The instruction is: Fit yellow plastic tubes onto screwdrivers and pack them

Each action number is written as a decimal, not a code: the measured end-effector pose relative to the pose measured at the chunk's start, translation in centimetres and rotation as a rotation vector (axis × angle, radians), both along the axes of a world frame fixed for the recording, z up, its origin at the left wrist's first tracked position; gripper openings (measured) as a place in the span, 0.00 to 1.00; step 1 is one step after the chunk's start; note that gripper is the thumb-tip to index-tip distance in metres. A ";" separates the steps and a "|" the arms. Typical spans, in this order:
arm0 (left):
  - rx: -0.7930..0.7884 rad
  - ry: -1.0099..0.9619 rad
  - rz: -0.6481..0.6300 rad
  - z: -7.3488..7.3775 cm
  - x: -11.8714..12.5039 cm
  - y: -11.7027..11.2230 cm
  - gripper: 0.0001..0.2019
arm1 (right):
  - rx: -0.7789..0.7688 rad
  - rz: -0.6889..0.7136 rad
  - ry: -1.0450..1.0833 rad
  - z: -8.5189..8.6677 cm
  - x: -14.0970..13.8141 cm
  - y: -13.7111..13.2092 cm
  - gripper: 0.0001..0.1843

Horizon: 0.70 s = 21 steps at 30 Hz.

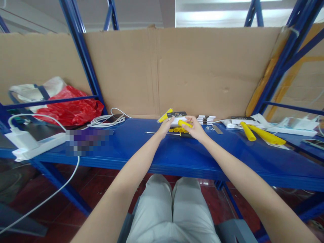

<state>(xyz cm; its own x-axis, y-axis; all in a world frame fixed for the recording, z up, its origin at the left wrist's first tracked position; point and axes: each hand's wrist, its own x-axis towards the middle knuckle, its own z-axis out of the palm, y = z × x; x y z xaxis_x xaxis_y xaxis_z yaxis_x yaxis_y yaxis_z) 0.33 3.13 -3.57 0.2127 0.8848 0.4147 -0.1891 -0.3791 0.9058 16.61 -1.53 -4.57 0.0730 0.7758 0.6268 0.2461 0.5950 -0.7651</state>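
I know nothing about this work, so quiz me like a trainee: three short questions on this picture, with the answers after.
1. What colour is the small, tube-shaped piece in the person's right hand?
A) red
B) yellow
C) green

2. True or false: the crumpled red plastic bag lies to the left of the coiled white cable.

3. Fill in the missing word: behind the flat blue worktop stands a large upright brown panel made of ____.

Key: 1. B; 2. True; 3. cardboard.
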 end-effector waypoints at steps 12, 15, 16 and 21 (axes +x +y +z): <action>-0.092 -0.175 0.104 0.6 0.0 -0.3 0.15 | -0.432 0.080 0.359 2.4 -0.6 -2.4 0.08; -0.081 -0.156 0.103 0.5 0.0 -0.3 0.16 | -0.451 0.136 0.298 2.2 -0.5 -2.4 0.14; -0.080 -0.158 0.099 0.5 0.0 -0.3 0.17 | -0.439 0.150 0.290 2.2 -0.5 -2.4 0.15; -0.089 -0.179 0.050 0.6 -0.1 -0.4 0.21 | -0.379 0.188 0.269 1.9 -0.3 -2.1 0.21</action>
